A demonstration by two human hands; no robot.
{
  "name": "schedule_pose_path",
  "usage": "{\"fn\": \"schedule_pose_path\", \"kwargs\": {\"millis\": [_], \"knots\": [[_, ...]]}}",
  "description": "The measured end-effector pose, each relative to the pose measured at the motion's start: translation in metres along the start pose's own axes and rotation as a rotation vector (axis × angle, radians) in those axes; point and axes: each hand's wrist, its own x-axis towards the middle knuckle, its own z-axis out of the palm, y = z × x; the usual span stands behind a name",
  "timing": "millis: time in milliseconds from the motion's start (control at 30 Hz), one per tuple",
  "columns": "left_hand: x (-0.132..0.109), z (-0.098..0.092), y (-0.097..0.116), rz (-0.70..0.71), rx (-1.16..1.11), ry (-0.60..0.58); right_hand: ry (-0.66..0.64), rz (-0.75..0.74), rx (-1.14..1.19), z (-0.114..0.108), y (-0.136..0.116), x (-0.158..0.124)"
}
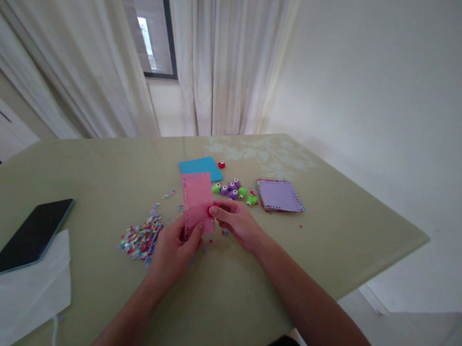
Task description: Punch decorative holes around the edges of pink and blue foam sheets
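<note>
My left hand [173, 249] grips the lower left edge of a pink paper sheet [197, 198] that has small holes punched along its edges. My right hand [237, 222] pinches the sheet's lower right side; a small red thing shows under its thumb, too small to name. The sheet stands tilted up above the table. Just behind it lie a blue paper sheet [201, 168] and a cluster of small green and purple paper punches [232, 189]. A red punch [221, 164] sits by the blue sheet.
A heap of coloured paper confetti [141, 240] lies left of my hands. A stack of punched papers with a lilac top sheet [280, 195] lies to the right. A dark phone [31, 235] and a white sheet [27, 290] rest at the left on the pale green table [336, 229].
</note>
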Motion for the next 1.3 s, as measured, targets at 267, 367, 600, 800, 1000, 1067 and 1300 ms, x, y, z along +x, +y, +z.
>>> {"fn": "schedule_pose_path", "kwargs": {"millis": [267, 367, 600, 800, 1000, 1067, 1300], "knots": [[-0.001, 0.003, 0.004, -0.017, -0.083, 0.046, 0.038, 0.022, 0.011, 0.003, 0.003, -0.001], [-0.001, 0.003, 0.005, -0.015, -0.097, 0.035, 0.035, 0.035, 0.012, 0.004, 0.003, -0.001], [0.000, 0.001, 0.005, -0.029, -0.054, 0.026, 0.028, 0.024, 0.038, 0.009, 0.001, -0.002], [-0.002, 0.003, 0.006, -0.015, -0.035, 0.039, 0.041, 0.012, 0.055, 0.010, 0.004, -0.002], [-0.004, 0.003, 0.005, -0.003, -0.007, 0.055, 0.051, -0.017, 0.095, 0.015, 0.003, -0.005], [-0.004, 0.003, 0.004, -0.002, -0.007, 0.050, 0.063, -0.013, 0.096, 0.016, 0.003, -0.005], [-0.005, 0.004, 0.008, 0.007, -0.100, 0.084, 0.047, -0.026, 0.052, 0.021, 0.002, -0.006]]}}
